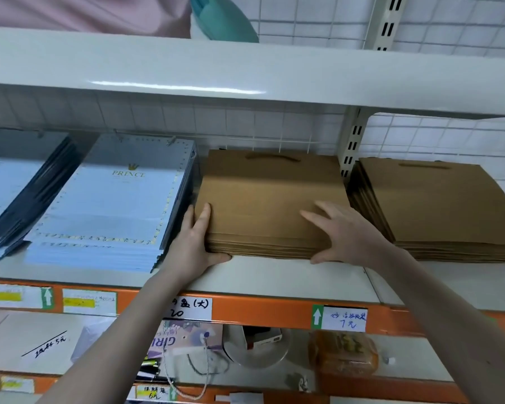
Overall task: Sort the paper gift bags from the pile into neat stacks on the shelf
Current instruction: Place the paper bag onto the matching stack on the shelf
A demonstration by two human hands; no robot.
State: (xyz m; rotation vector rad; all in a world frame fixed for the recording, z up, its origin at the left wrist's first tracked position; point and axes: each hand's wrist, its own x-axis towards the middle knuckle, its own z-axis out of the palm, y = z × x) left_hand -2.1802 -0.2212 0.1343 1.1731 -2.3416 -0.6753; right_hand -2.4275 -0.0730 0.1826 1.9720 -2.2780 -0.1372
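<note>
White metal shelf (pixel 274 275), wire-grid back: flat kraft paper bag stack (pixel 263 205); left hand (pixel 194 243) grips corner, right hand (pixel 341 231) spread, pressing top.

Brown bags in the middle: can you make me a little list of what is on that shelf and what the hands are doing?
middle stack: brown bags, flat on the shelf
left hand: grips the stack's left front corner, thumb under the front edge
right hand: fingers spread flat on top, thumb at the front edge
left neighbour: blue PRINCE bags
right neighbour: second brown stack
</note>
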